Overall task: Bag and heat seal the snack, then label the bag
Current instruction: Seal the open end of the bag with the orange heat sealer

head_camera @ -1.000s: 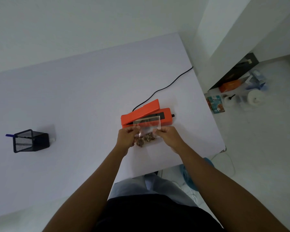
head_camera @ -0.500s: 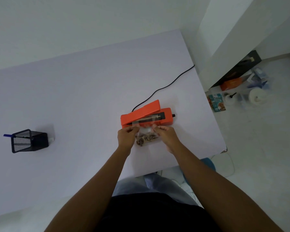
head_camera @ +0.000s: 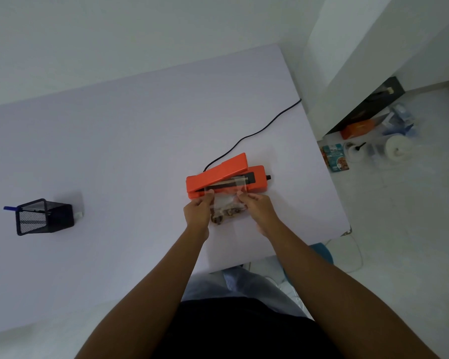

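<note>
While both hands grip it by its upper corners, the clear bag (head_camera: pixel 226 200) lies with its open top edge laid across the black sealing strip of the orange heat sealer (head_camera: pixel 227 178). The left hand (head_camera: pixel 198 211) pinches the bag's left side and the right hand (head_camera: pixel 257 207) pinches its right side, each closed on the plastic with thumb and fingers. Brown snack pieces (head_camera: pixel 224 215) sit bunched at the bag's lower end, nearest the person, resting on the white table (head_camera: pixel 130 141). The sealer's lid is raised at an angle (hinged at its left end), so the strip beneath is exposed. A black power cord (head_camera: pixel 257 132) runs from behind the sealer toward the table's far right edge. Well apart on the left stands 1 black mesh pen holder (head_camera: pixel 44 217) with a blue pen (head_camera: pixel 10 208) poking out. Boxes and containers clutter the floor (head_camera: pixel 399 203) to the right.
</note>
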{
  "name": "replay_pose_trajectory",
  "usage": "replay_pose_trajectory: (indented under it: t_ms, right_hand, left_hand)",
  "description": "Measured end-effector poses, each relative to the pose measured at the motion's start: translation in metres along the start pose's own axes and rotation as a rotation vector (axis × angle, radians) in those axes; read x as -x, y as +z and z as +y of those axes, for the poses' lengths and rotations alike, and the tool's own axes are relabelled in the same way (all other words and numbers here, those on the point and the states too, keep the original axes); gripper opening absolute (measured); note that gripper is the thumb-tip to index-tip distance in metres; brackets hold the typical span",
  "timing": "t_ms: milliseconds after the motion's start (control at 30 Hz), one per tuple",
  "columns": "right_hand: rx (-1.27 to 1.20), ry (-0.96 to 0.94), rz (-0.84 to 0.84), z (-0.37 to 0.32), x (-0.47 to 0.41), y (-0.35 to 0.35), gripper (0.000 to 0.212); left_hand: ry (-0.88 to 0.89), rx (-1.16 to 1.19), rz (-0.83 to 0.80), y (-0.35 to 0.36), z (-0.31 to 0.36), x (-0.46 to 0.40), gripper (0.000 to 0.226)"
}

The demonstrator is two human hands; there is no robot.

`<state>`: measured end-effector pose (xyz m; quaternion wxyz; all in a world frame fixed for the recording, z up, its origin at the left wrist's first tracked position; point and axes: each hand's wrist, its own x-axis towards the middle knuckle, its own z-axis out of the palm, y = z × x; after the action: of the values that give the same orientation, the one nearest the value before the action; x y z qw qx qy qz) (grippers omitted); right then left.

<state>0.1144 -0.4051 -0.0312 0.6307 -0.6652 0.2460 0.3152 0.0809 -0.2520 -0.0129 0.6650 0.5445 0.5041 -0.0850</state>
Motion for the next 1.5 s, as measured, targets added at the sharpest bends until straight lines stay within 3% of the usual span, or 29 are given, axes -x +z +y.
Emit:
replay_pose_trajectory:
  t_ms: [567, 700, 867, 1133, 1400, 1500]
  right_hand:
    - [0.079, -0.019, 0.044, -0.002, 0.0, -0.003, 0.031]
    - [0.29, -0.126, 0.225, -0.002, 0.002, -0.009, 0.049]
    - [0.353, -0.343, 0.389, -0.021, 0.011, -0.017, 0.047]
    - [0.419, -0.413, 0.347, -0.032, 0.004, -0.015, 0.027]
    - [0.009, -0.573, 0.274, -0.08, 0.04, 0.003, 0.042]
    - [0.045, -0.66, 0.181, -0.096, 0.053, 0.006, 0.033]
  left_hand:
    - [-0.022, 0.029, 0.026, 0.005, 0.002, 0.003, 0.012]
    - [-0.022, 0.018, 0.032, 0.004, 0.002, 0.002, 0.015]
    - [-0.034, 0.007, 0.048, 0.005, 0.0, -0.002, 0.017]
    - [-0.051, 0.012, 0.068, 0.007, -0.001, -0.006, 0.014]
    - [-0.062, 0.03, 0.09, 0.008, -0.001, -0.006, 0.015]
    - [-0.062, 0.032, 0.088, 0.009, -0.002, -0.008, 0.013]
